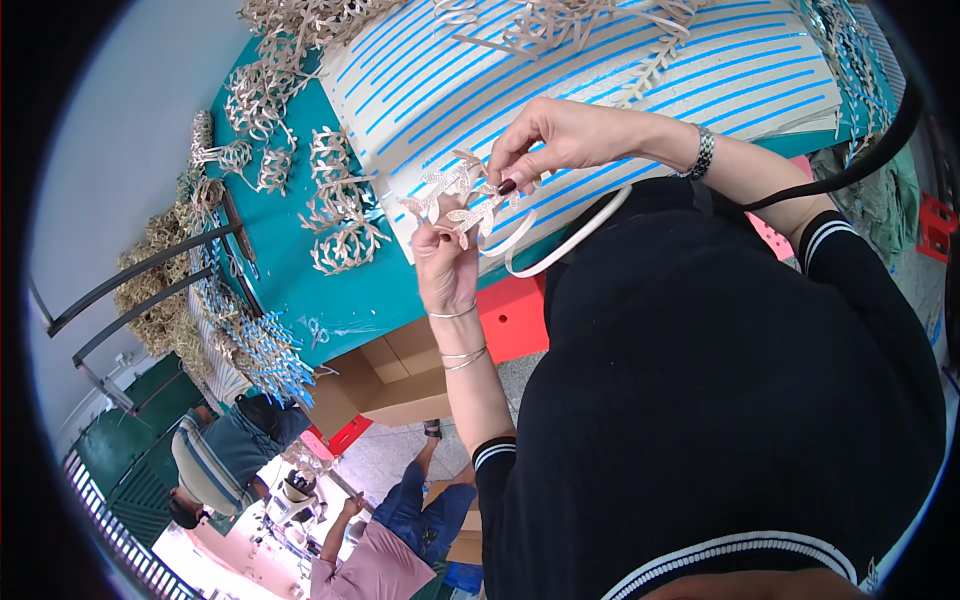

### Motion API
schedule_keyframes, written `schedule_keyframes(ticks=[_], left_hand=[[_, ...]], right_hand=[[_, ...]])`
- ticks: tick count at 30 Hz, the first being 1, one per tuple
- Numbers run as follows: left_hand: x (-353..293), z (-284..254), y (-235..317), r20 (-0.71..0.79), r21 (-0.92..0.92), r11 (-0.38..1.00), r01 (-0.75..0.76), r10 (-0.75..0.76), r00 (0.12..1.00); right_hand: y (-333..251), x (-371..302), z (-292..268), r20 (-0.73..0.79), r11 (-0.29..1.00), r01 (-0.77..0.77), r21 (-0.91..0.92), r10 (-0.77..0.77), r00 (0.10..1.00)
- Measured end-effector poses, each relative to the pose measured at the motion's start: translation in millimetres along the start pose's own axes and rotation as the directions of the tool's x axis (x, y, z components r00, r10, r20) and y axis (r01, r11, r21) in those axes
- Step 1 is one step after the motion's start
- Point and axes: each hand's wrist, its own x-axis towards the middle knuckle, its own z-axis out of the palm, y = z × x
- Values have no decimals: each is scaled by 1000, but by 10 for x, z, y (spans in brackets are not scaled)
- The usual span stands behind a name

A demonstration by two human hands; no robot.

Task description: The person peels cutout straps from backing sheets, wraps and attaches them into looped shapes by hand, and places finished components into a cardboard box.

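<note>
Both my hands meet over the near left part of the board, on one pale gold leaf-patterned strip (452, 187) with small leaves along it. My left hand (446, 262) grips its lower side between thumb and fingers. From above, my right hand (560, 140) pinches the strip near the leaves; its thumb has a dark nail. A plain cream band (570, 244) curves away to the right, beside the strip; whether the two are joined, I cannot tell. Under them lies a cream board (480, 110) marked with blue lines.
The board rests on a green-covered table (290, 305). Coiled leaf strips (340, 215) lie left of it, with more (560, 25) at the far edge. Below the table are an open cardboard box (395, 375) and a red stool (515, 318). Two people (380, 555) work lower left.
</note>
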Motion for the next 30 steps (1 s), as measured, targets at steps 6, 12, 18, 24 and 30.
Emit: schedule_keyframes(ticks=[6, 12, 18, 24, 30], left_hand=[[102, 266, 10, -132, 907, 420, -31, 354, 926], [167, 680, 68, 401, 906, -30, -422, 377, 835], [278, 677, -87, 111, 928, 316, -198, 272, 956], [281, 490, -41, 46, 787, 617, -5, -51, 998], [229, 375, -3, 29, 606, 780, 157, -218, 975]], right_hand=[[24, -74, -77, -138, 952, -31, -306, -12, 990], [48, -67, 57, -253, 592, -13, -806, -325, 911], [46, -68, 222, -237, 405, -35, -913, -460, 856], [34, -137, 337, -222, 421, 38, -906, -551, 804], [66, -215, 369, -227, 470, -26, -883, -379, 897]])
